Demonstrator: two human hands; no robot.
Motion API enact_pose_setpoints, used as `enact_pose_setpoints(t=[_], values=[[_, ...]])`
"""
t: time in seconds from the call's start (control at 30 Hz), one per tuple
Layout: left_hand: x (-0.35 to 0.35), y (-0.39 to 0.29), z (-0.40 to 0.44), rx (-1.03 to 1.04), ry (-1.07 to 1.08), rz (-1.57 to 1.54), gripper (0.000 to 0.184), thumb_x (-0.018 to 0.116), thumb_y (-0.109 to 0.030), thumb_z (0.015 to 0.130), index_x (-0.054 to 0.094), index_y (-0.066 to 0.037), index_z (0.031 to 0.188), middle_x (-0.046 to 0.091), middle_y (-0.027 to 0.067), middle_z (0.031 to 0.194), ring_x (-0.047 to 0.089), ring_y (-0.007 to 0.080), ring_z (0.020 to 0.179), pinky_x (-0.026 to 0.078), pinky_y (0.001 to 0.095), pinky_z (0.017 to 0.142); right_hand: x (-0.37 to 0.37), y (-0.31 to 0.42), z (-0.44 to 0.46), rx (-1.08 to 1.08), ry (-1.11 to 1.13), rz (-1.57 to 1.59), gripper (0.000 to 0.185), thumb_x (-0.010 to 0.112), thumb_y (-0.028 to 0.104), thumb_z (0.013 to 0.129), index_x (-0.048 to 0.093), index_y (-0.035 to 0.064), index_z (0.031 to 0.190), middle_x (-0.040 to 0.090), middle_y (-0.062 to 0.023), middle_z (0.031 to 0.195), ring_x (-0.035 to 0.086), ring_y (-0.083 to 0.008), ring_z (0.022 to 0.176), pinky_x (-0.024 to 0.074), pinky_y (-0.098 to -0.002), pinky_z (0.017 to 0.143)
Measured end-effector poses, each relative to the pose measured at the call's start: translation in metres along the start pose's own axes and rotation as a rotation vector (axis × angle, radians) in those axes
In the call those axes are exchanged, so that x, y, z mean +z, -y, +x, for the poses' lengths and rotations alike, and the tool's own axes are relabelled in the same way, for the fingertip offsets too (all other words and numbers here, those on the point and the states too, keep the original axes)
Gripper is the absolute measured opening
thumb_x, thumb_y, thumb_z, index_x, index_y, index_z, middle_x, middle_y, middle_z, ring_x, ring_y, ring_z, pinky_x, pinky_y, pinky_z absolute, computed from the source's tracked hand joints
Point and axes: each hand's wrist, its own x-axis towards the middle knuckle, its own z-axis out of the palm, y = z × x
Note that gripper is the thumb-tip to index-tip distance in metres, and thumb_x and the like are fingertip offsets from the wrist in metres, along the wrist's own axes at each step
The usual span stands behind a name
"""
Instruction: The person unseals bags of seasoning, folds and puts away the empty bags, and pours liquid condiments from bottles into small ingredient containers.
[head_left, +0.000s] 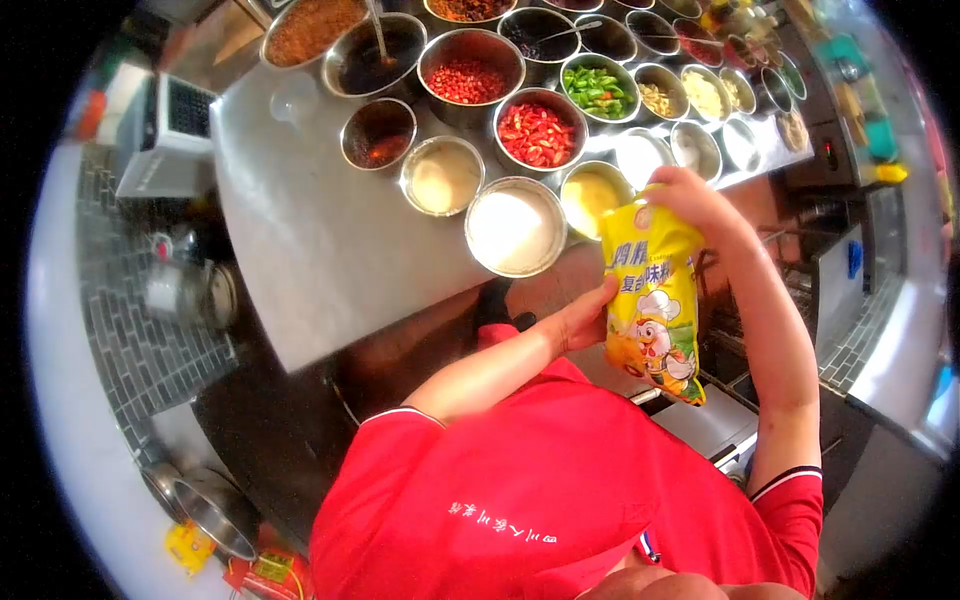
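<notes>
A yellow bag of chicken bouillon seasoning point(655, 290), printed with a cartoon chicken in a chef's hat, is held upright in front of my red shirt. My right hand point(685, 200) is closed on its top end. Lower down, my left hand point(590, 312) grips the bag's left side, with its fingertips partly hidden behind it. Just beyond the bag's top stands a metal bowl of pale yellow seasoning point(588, 198). To the left of that is a bowl of white powder point(515, 228), brightly lit.
Several metal bowls fill the steel counter point(330, 240), among them chopped red chillies point(540, 135), green peppers point(600, 92) and a dark sauce with a ladle point(375, 65). A white appliance point(165, 140) stands left; metal basins point(215, 510) sit at lower left.
</notes>
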Motion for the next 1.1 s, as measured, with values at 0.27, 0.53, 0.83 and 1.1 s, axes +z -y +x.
enact_pose_setpoints(t=[0.27, 0.53, 0.83, 1.1], values=[[0.020, -0.013, -0.001, 0.005, -0.058, -0.040, 0.093, 0.056, -0.072, 0.086, 0.033, -0.017, 0.157, 0.043, 0.0069, 0.157, 0.043, 0.0265, 0.143, 0.031, 0.0505, 0.120, -0.009, 0.007, 0.020, -0.056, 0.059, -0.123, 0.023, 0.066, 0.019, 0.083, 0.070, -0.0004, 0.095, 0.070, -0.0137, 0.084, 0.067, -0.0203, 0.079, 0.0531, -0.0352, 0.074], [0.036, -0.024, 0.003, -0.012, -0.020, -0.124, 0.090, 0.057, -0.069, 0.088, 0.034, -0.015, 0.156, 0.043, 0.0076, 0.157, 0.041, 0.0268, 0.144, 0.030, 0.0501, 0.120, -0.021, 0.016, 0.029, -0.004, 0.100, -0.152, 0.021, 0.068, 0.018, 0.083, 0.071, 0.0005, 0.093, 0.071, -0.0119, 0.084, 0.067, -0.0187, 0.079, 0.0536, -0.0338, 0.074], [0.062, -0.030, 0.001, -0.010, -0.043, -0.182, 0.078, 0.058, -0.061, 0.095, 0.039, -0.011, 0.152, 0.048, 0.0090, 0.153, 0.046, 0.0280, 0.140, 0.032, 0.0483, 0.119, -0.033, 0.017, 0.031, 0.029, 0.112, -0.060, 0.021, 0.071, 0.017, 0.081, 0.072, -0.0011, 0.092, 0.072, -0.0093, 0.082, 0.067, -0.0164, 0.074, 0.0542, -0.0319, 0.070], [0.084, -0.039, 0.005, -0.019, -0.082, -0.165, 0.088, 0.060, -0.064, 0.091, 0.035, -0.009, 0.154, 0.046, 0.0106, 0.154, 0.045, 0.0282, 0.141, 0.033, 0.0473, 0.119, -0.043, 0.019, 0.036, 0.022, 0.114, -0.095, 0.018, 0.071, 0.015, 0.081, 0.072, -0.0011, 0.089, 0.071, -0.0075, 0.080, 0.066, -0.0147, 0.072, 0.0535, -0.0310, 0.068]])
